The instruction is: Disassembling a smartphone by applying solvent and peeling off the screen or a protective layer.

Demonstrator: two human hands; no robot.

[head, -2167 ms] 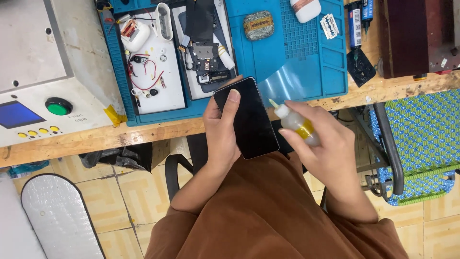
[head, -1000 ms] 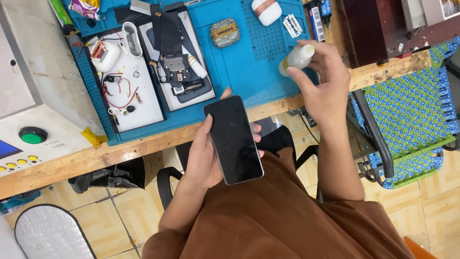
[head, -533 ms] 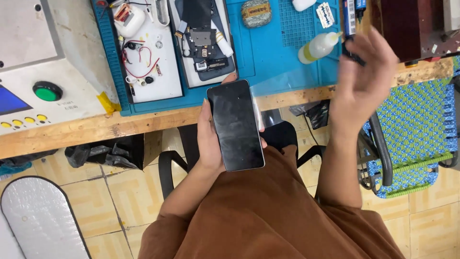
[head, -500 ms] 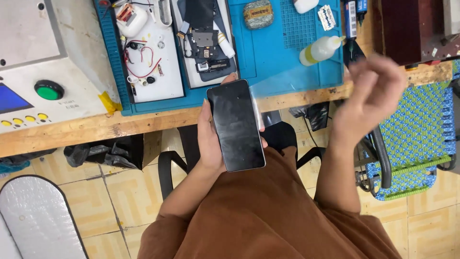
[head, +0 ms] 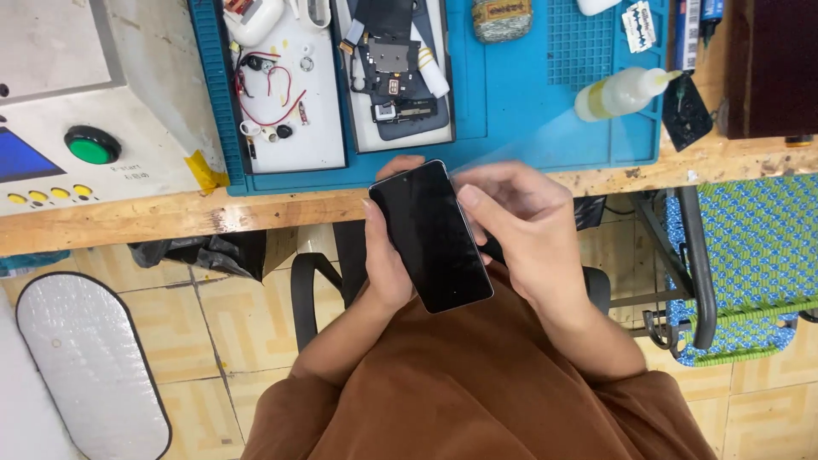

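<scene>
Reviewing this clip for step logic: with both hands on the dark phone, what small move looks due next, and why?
Probably a thumb stroke down the screen. The left hand cradles the phone face up from its left edge, and the right hand has its thumb at the right edge near the top. The squeeze bottle lies on the blue mat, out of hand.
</scene>
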